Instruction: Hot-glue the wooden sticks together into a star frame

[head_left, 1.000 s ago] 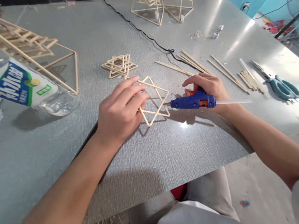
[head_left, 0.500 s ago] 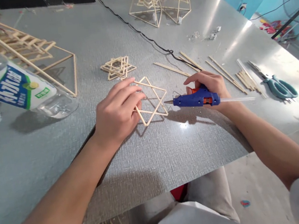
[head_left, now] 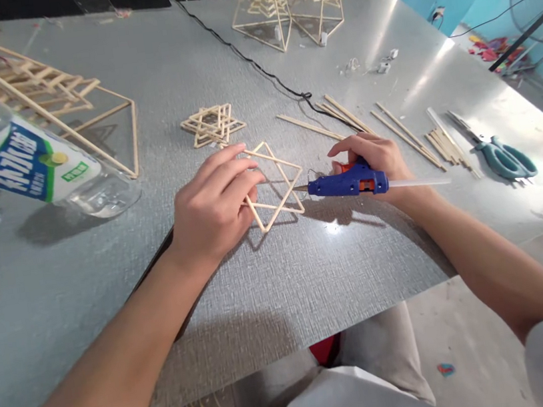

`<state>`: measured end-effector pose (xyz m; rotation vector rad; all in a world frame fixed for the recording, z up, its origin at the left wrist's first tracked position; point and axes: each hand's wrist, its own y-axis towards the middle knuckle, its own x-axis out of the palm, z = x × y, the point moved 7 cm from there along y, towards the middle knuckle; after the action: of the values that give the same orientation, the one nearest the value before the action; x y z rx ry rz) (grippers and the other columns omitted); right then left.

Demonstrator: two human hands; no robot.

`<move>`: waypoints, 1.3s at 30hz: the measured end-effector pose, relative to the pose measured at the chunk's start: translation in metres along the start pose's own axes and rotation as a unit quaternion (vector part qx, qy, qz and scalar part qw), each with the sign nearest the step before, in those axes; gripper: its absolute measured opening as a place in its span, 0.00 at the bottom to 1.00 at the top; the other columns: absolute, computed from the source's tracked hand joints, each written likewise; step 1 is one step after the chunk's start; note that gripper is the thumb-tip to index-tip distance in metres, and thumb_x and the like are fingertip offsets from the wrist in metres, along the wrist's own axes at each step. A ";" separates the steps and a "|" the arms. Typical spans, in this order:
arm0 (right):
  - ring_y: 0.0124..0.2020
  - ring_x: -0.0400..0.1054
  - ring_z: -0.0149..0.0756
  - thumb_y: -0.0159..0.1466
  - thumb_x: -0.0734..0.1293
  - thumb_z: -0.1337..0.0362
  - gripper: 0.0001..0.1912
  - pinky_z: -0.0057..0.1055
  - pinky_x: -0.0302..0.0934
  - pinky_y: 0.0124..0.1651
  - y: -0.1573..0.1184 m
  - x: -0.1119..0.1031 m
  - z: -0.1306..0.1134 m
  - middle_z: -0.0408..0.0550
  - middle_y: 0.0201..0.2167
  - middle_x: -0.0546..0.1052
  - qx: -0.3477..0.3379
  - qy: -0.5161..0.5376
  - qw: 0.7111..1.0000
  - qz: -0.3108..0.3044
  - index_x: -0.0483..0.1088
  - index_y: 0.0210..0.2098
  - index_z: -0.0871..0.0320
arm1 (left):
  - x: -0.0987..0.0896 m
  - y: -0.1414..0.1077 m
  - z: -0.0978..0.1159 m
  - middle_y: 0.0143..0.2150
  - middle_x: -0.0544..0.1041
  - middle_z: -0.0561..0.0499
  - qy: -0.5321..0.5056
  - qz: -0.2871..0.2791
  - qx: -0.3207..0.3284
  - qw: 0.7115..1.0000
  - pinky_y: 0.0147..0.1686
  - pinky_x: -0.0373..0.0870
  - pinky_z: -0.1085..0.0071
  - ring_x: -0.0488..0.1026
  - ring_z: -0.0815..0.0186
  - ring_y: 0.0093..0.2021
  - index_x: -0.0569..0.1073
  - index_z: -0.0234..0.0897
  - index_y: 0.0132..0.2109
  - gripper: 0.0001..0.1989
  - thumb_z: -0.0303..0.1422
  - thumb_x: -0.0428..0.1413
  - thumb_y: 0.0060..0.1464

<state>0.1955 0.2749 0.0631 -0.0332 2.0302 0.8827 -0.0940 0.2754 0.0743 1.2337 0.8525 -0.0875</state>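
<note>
Left hand (head_left: 214, 205): fingers flat, pressing stick star (head_left: 274, 186) onto table (head_left: 311, 272).
Right hand (head_left: 376, 155): grasping blue glue gun (head_left: 349, 184), nozzle at star's right tip.

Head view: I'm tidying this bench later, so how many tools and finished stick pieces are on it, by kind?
Blue hot glue gun, in the right hand: 1
Teal-handled scissors: 1
Flat wooden stick star under the left hand, single: 1
Stack of flat stick stars: 1
Stick pyramid frames at the far edge: 2
Clear plastic bottle: 1
Total: 7
</note>
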 end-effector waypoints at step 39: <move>0.29 0.63 0.38 0.61 0.75 0.39 0.22 0.37 0.60 0.36 0.000 0.008 0.050 0.41 0.26 0.71 0.296 0.223 0.912 0.177 0.71 0.33 0.50 | -0.014 0.001 0.025 0.77 0.75 0.38 0.015 0.074 0.150 0.986 0.80 0.77 0.51 0.64 0.49 0.87 0.79 0.36 0.57 0.11 0.21 0.55 0.78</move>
<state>0.2271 0.3072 0.0400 0.5298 2.7211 0.4521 -0.0904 0.2495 0.0848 1.5813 0.7895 -0.0810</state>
